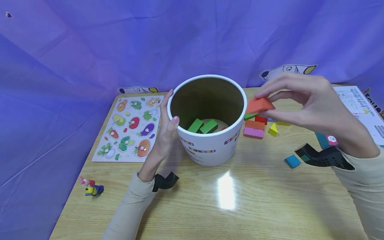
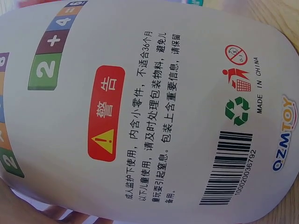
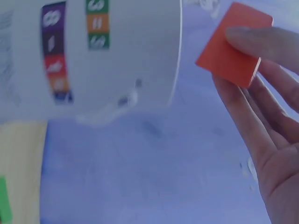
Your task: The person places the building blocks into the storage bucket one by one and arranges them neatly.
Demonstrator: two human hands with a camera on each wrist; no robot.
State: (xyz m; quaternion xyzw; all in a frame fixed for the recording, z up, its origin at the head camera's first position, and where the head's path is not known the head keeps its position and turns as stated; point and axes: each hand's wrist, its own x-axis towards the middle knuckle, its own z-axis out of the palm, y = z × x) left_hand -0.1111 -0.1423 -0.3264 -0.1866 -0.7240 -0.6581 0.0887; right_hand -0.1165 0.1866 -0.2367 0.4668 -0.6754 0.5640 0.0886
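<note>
A white round bucket (image 1: 207, 146) with printed number strips stands on the table, its mouth facing up toward the head camera. Two green blocks (image 1: 209, 126) lie at its bottom, along with a bit of red. My left hand (image 1: 163, 133) holds the bucket's left side, thumb at the rim and fingers around the outer wall. To the right of the rim, my right hand (image 1: 303, 100) pinches an orange-red block (image 3: 236, 44) between thumb and fingers, raised above the table. In the left wrist view, the bucket's wall (image 2: 187, 102) with its warning label and barcode fills most of the picture.
Right of the bucket lie several blocks, including a pink block (image 1: 253, 133), a yellow triangle (image 1: 273, 129) and a blue block (image 1: 292, 161). A vegetable puzzle board (image 1: 126, 130) lies at left, with small toy figures (image 1: 94, 190) nearer. A white box (image 1: 364, 110) sits at far right.
</note>
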